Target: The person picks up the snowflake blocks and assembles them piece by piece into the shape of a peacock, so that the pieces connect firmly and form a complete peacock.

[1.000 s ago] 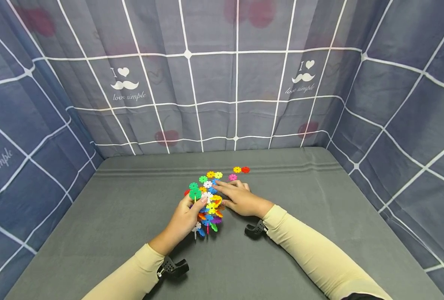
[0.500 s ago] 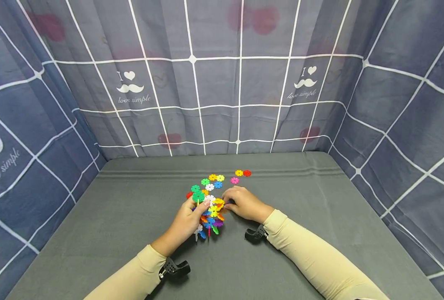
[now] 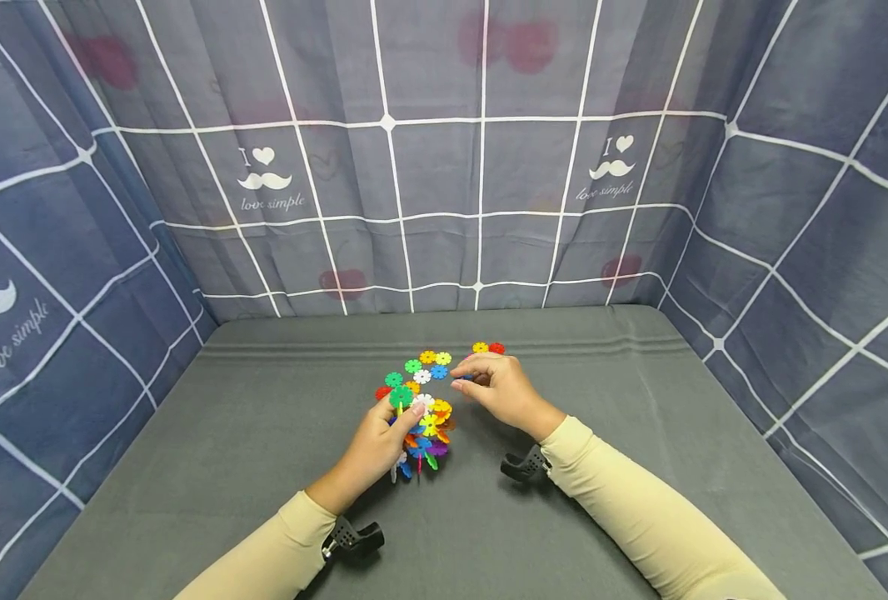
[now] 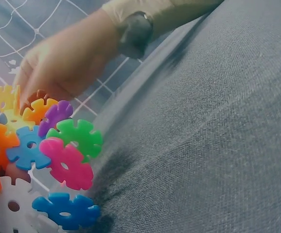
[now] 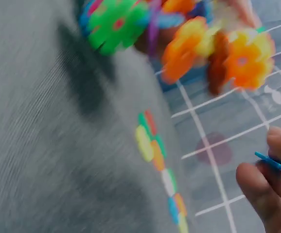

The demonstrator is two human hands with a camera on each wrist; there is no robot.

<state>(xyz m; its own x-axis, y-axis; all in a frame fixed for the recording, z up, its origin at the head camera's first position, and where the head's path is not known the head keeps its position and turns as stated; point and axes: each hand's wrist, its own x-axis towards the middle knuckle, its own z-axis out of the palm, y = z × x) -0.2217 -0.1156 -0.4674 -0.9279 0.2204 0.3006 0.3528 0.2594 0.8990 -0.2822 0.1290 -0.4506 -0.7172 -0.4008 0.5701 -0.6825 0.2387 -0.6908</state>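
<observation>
Gripping a bright cluster of flower-shaped discs [image 3: 431, 427], the left hand [image 3: 372, 437] has its thumb laid across the front, and that cluster sits right in the middle of the action! Green, white, yellow, orange, blue and purple pieces jut out every way; from low down by the left wrist, a pink disc [image 4: 67, 162] shows up next to a green one. Whether the bottom touches the grey tablecloth [image 3: 601, 492], I can't tell.

Over to the right hand [image 3: 507, 392]: fingers drawn narrow, pinching a single blue disc [image 5: 275, 163], seen nearly edge-on between thumb and fingertips. It's apart from the cluster, a little farther across the table.

Beyond the cluster lie the loose discs [image 3: 421, 377], flat and close together: greens, oranges, a yellow, a white, a blue, and a red disc [image 3: 383, 392] at the left end. Farther right, a yellow disc [image 3: 480, 347] and another red lie side by side, just past the right hand. Cream sleeves [image 3: 624, 508] on both arms, and behind it all hangs a blue-grey curtain [image 3: 436, 167] with white grid lines.
</observation>
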